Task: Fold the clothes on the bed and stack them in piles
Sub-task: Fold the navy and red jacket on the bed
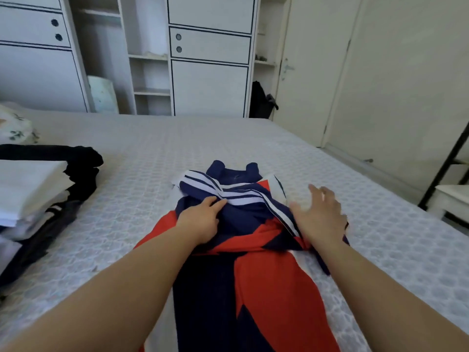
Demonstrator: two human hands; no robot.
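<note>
Nearest you, at 6 o'clock, the navy, red and white sports jacket [243,262] lies lengthwise on the pale quilted bed cover [380,237], its collar end pointing away toward 12. Both your forearms reach out over it.

Your left hand [203,219] rests on the navy upper part, fingers bent and gripping the cloth just beside the white-striped sleeve [223,191] folded across the chest. Your right hand [319,214] is at 1 o'clock over the jacket's right edge, fingers spread and relaxed, grasping nothing; it is blurred, so whether the palm touches the cloth is unclear.

At 9 o'clock, well apart from the jacket, sits a pile of folded white clothes [28,186] with dark garments [81,171] behind and under it. Farther, at 10, a floral pillow [15,125] at the bed's edge.

Beyond the bed at 12 stands the white wardrobe with dark trim [208,59], open shelves between its doors. A black bag [261,100] leans at its right, next to a cream door [314,72].
</note>
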